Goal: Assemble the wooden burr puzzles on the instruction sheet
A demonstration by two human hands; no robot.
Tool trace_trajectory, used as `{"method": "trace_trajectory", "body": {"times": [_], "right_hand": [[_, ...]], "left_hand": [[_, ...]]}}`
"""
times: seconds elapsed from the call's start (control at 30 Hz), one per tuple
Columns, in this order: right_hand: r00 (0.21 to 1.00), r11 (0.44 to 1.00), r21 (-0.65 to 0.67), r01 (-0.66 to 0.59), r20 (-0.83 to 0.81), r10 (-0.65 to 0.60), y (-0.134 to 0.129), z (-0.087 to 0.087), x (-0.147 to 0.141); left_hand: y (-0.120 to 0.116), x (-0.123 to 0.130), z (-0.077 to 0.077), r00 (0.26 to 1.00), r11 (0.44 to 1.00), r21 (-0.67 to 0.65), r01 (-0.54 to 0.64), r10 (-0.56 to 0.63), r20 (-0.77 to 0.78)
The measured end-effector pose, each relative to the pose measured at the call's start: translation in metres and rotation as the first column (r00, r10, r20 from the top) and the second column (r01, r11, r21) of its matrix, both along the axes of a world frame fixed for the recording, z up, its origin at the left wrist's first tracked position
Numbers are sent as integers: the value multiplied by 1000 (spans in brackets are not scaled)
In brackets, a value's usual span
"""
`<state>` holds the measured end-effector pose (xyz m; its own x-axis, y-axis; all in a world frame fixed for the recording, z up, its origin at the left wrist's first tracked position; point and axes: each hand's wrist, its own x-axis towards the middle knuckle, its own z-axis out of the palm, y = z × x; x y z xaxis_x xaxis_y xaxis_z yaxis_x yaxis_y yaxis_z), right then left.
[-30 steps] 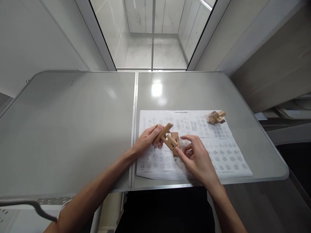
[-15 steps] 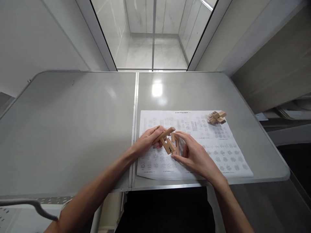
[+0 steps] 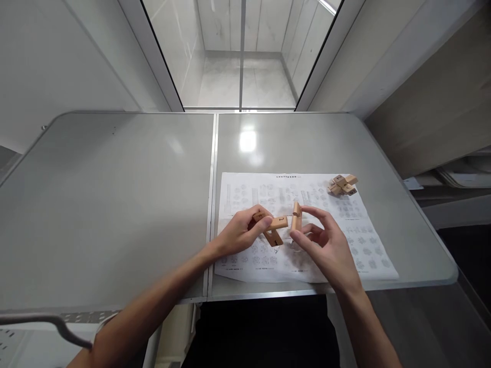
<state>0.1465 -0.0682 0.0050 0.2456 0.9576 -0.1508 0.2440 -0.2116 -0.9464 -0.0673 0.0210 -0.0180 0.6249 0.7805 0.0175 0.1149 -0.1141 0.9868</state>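
Note:
Above the printed sheet, my left hand (image 3: 245,230) grips a pair of crossed wooden puzzle pieces (image 3: 279,223) between thumb and fingers. A dark "2" marks the end of the upper piece, and the lower one slants down to the right. Just to the right, my right hand (image 3: 326,243) pinches one notched wooden puzzle piece (image 3: 295,217) by its two ends, thumb below and index finger above. That piece is held roughly upright, and a gap separates it from the crossed pair. Fingers cover part of the left-hand pieces.
A white paper sheet (image 3: 368,250) printed with small diagrams lies under both hands. On its upper right corner sits an assembled cluster of numbered wooden pieces (image 3: 342,185). The grey folding table (image 3: 134,204) has a metal seam (image 3: 213,168) left of the sheet.
My right hand has moved its notched piece right, away from the left-hand pieces, and turned it. My left hand has tilted the crossed pair so the "2" faces up.

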Motion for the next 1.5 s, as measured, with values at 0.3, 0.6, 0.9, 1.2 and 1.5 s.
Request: {"method": "trace_trajectory", "body": {"times": [0.3,0.6,0.9,1.2,1.5], "right_hand": [[983,999,-29,-44,-179,38,-9,9,-13],[971,996,-66,-55,-234,38,-10,7,-16],[973,986,-120,-113,-216,85,-9,4,-29],[980,989,-127,-78,-192,53,-6,4,-38],[981,990,-138,-16,-194,-11,-6,0,-52]], "left_hand": [[-2,0,-5,994,995,4,101,-101,51],[-3,-2,-5,993,993,27,118,-119,30],[-6,-1,1,995,994,69,85,-82,-51],[-8,0,-1,995,999,47,17,-21,93],[-6,2,-5,973,998,-50,-34,44,227]]}}
